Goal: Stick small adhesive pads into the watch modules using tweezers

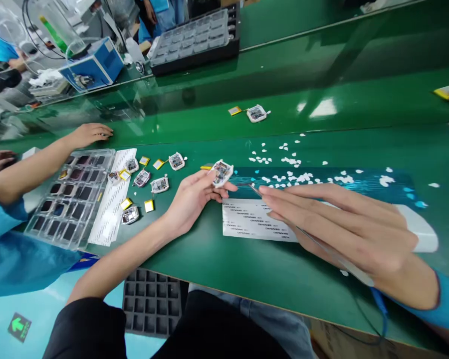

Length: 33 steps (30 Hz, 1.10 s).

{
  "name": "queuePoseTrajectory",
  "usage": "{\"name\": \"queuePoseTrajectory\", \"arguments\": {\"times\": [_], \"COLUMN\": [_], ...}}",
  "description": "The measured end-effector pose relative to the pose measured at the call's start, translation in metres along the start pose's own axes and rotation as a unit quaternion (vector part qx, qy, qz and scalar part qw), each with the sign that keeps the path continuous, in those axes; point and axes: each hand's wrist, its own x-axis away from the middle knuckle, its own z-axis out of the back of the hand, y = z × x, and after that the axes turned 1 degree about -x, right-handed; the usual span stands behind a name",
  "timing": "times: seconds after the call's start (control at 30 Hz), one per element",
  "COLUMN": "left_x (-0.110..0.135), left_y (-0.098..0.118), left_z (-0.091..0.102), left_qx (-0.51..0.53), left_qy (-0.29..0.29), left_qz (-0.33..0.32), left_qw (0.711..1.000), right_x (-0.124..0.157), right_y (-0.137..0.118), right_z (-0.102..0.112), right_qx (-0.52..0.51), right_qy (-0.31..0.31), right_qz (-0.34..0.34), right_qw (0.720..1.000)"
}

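Observation:
My left hand pinches a small white electronic module with an exposed circuit board, held just above the green table. My right hand is closed around thin metal tweezers, whose tips point left toward the module and almost touch it. A white label sheet with printed rows lies under the tweezers. Several similar modules with yellow battery pads lie to the left of my left hand.
A co-worker's arm in a blue sleeve reaches over a clear compartment tray at the left. Small white paper bits are scattered on the table. One module lies further back. A grey tray stands at the far edge.

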Motion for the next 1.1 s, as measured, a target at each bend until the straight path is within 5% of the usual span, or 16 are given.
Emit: {"name": "queuePoseTrajectory", "arguments": {"times": [0.17, 0.3, 0.53, 0.93, 1.1], "left_x": [0.008, 0.013, 0.018, 0.019, 0.020], "left_y": [0.001, 0.003, 0.002, 0.000, 0.001], "left_z": [-0.007, -0.010, -0.016, -0.019, -0.020], "left_qx": [-0.071, -0.024, -0.005, 0.031, 0.041], "left_qy": [0.051, 0.062, 0.049, 0.058, 0.058], "left_qz": [-0.068, -0.052, -0.030, 0.004, 0.013], "left_qw": [0.994, 0.996, 0.998, 0.998, 0.997], "right_x": [0.008, 0.004, 0.000, 0.000, 0.001], "right_y": [-0.012, -0.034, -0.044, -0.016, -0.009], "right_z": [-0.008, -0.007, -0.013, -0.009, -0.012], "right_qx": [-0.004, -0.032, -0.031, 0.009, 0.004], "right_qy": [-0.004, -0.004, -0.005, -0.027, -0.018], "right_qz": [0.005, -0.108, -0.132, 0.047, 0.064], "right_qw": [1.000, 0.994, 0.991, 0.999, 0.998]}}
